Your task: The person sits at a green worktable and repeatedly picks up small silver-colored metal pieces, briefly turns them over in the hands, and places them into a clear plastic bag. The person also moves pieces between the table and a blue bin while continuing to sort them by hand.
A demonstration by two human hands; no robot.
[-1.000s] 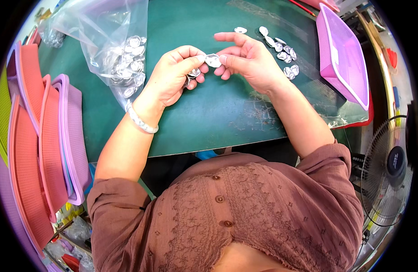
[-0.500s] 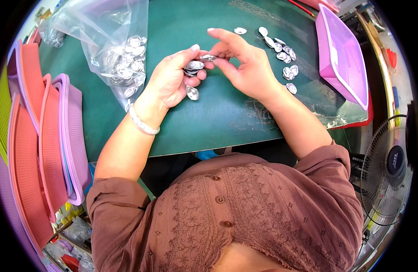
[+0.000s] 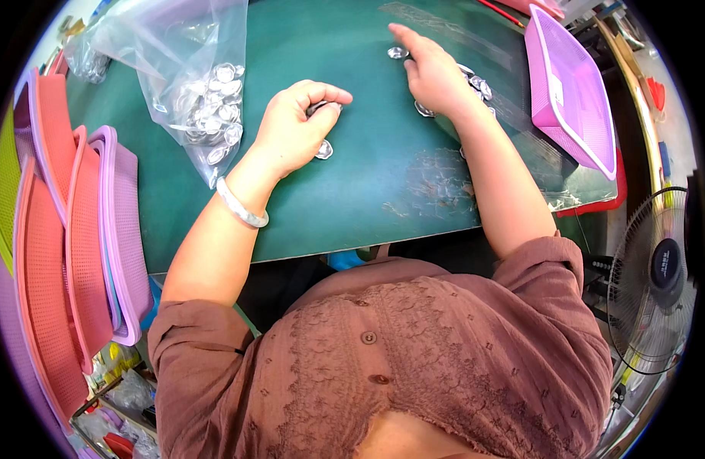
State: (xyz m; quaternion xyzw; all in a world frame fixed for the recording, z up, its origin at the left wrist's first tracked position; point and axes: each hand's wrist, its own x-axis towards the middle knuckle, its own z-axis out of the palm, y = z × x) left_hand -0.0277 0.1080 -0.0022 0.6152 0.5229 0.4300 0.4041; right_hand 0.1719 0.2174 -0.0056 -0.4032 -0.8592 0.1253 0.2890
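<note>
My left hand (image 3: 295, 126) is closed, palm turned down, over shiny silver oval pieces (image 3: 319, 108) that peek out between thumb and index finger. How many it holds is hidden. Just beside its lower edge, one more silver piece (image 3: 324, 150) lies on the green tabletop. My right hand (image 3: 438, 76) reaches over the scattered silver pieces (image 3: 481, 86) at the right, index finger stretched out and thumb apart, with nothing seen between them. Part of that group is covered by the hand. A single silver piece (image 3: 397, 53) lies near its thumb and index finger.
A clear plastic bag (image 3: 207, 99) with many silver pieces lies at the left of the green table (image 3: 352, 199). Stacked pink and purple baskets (image 3: 119, 222) stand at the far left. A purple basket (image 3: 574, 92) sits at the right, a fan (image 3: 651, 279) beyond the table's edge.
My right hand has left the left hand and moved right, over the scattered pieces. My left hand has turned palm down and closed over the pieces in it.
</note>
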